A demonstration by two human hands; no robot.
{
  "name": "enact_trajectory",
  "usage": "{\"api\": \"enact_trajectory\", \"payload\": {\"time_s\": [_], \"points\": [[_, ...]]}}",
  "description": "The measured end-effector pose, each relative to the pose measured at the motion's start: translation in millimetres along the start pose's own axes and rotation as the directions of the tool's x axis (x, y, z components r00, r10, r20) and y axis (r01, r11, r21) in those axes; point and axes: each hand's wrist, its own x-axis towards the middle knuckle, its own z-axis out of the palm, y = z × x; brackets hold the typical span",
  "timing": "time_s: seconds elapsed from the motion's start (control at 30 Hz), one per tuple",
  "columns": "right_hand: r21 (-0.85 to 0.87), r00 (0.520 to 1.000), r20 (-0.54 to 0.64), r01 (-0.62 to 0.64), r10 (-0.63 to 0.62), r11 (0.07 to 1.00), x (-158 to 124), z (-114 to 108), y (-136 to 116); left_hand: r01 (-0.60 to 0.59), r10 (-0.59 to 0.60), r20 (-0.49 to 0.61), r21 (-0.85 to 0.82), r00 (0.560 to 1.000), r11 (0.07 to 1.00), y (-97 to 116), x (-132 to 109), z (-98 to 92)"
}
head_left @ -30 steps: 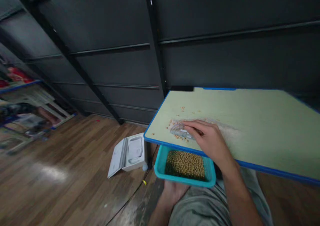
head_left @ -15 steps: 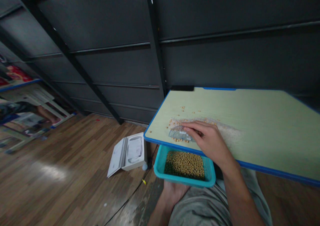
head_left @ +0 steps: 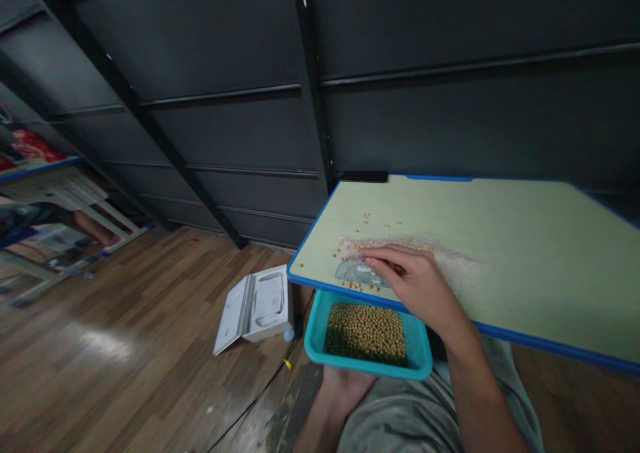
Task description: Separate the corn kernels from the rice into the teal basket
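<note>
My left hand holds a turquoise plastic basket from below, with its fingers hidden underneath. Many soybeans lie in the basket, which sits just under the front edge of the table. On the tabletop, my right hand is closed in a pinch at the upper edge of a clear, semicircular plastic protractor. Loose soybeans lie around the protractor, some along the table's front edge. A strip of fine whitish grains spreads behind and to the right of the fingers.
An opened white box stands on the wooden floor left of the table, near a black cable. A dark panelled wall rises behind. A black flat object lies at the back edge. Another person's leg shows far left.
The protractor has turned from tilted to flatter and shifted slightly left with my right hand. Beans near the front edge have shifted a little. The basket has moved slightly left and tipped a little.
</note>
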Motion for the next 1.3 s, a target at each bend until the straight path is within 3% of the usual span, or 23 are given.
{"api": "enact_trajectory", "payload": {"time_s": [0.23,0.4,0.57,0.8,1.13,1.3], "points": [[0.011,1.000,0.019,-0.013,0.013,1.000,-1.1,0.6,-1.6,-0.022,0.028,-0.053,0.121,0.998,0.992,11.2,-7.8,16.2],[0.024,1.000,0.017,-0.005,0.005,1.000,-0.2,1.0,-1.8,-0.040,0.043,-0.041,0.070,0.998,0.997,16.8,-9.4,19.7],[0.031,0.999,0.037,0.006,-0.007,1.000,0.4,-0.3,-3.5,-0.049,0.061,-0.104,0.113,0.993,0.992,19.7,-10.4,20.9],[0.028,0.999,0.039,0.005,-0.006,1.000,0.6,0.7,-5.9,-0.034,0.033,0.022,0.089,0.999,0.995,23.3,-8.8,22.5],[0.033,0.997,0.066,0.028,-0.030,0.999,-0.3,0.5,-6.4,-0.063,0.064,-0.002,0.107,0.998,0.992,25.6,-10.3,18.4],[0.020,0.997,0.079,0.023,-0.024,1.000,-1.1,0.6,-6.4,-0.066,0.069,-0.026,0.105,0.997,0.992,24.3,-11.2,30.3]]}}
